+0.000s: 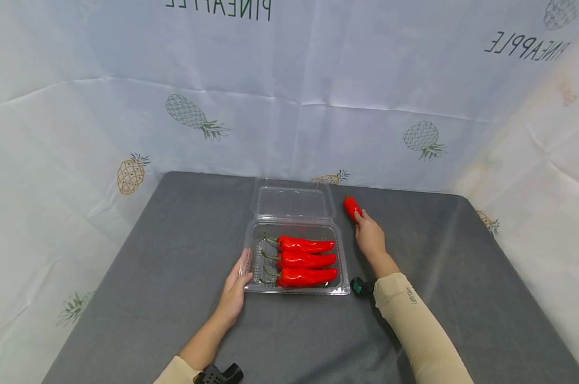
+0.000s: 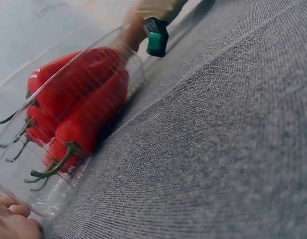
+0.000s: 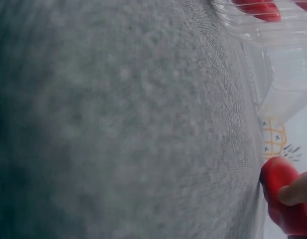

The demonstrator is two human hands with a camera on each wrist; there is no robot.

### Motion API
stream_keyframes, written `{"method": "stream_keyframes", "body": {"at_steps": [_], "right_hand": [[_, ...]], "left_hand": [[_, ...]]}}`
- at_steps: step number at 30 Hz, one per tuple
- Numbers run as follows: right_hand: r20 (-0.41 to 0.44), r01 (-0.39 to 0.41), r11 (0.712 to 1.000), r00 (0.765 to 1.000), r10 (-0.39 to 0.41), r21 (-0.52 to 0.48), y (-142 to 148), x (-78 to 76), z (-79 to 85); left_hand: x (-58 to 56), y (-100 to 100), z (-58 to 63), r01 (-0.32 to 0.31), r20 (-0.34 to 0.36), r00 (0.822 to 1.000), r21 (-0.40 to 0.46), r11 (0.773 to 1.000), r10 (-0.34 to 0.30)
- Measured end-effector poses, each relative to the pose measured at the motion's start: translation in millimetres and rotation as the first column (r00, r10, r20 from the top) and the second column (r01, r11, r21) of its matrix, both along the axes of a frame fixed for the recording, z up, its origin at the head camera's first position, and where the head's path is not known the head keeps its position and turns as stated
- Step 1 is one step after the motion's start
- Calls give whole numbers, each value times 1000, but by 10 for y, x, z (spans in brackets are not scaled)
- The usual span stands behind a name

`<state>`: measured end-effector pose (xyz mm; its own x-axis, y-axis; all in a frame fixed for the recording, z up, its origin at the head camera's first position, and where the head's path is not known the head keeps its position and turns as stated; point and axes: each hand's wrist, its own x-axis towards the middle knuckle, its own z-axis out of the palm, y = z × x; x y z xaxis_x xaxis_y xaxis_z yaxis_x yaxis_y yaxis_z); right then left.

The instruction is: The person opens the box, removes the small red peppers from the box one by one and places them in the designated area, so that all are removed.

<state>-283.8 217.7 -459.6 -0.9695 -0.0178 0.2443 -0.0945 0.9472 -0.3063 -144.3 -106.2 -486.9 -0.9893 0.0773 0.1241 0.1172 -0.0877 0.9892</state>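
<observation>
A clear plastic clamshell box (image 1: 343,256) lies open on the grey table, its lid (image 1: 294,201) folded back away from me. Inside its base are three red peppers (image 1: 306,260) in a row, green stems pointing left. At the box's left wall, my left hand (image 1: 232,293) grips the rim, thumb over the edge. To the right of the lid, my right hand (image 1: 370,237) holds another red pepper (image 1: 351,206) low over or on the table; contact is unclear. In the right wrist view the thumb presses against that red pepper (image 3: 279,172).
The grey cloth-covered table (image 1: 174,234) runs back to a pale curtain (image 1: 318,64) printed with pineapples. A black wrist device with a green patch (image 1: 361,286) sits at the right wrist, close to the box's front right corner.
</observation>
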Motion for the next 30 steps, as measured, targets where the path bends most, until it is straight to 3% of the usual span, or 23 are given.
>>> {"method": "stream_keyframes", "body": {"at_steps": [8,15,23,27,30], "right_hand": [[56,-46,999,997,45,25,-102,9,1],[68,-47,999,997,49,-21,-130,11,12],[-4,-48,991,999,47,-124,-114,17,158],[-53,-127,973,991,119,-190,-124,33,270],[-48,-231,940,973,226,-251,-149,77,358]], "left_hand": [[0,-10,6,9,6,1000,-4,1000,-9],[-10,-17,0,13,-13,1000,6,1000,-13],[-10,-13,7,27,-41,999,17,999,-26],[-8,-14,5,25,-42,999,15,1000,-24],[-8,-17,3,29,-44,999,12,999,-29]]}}
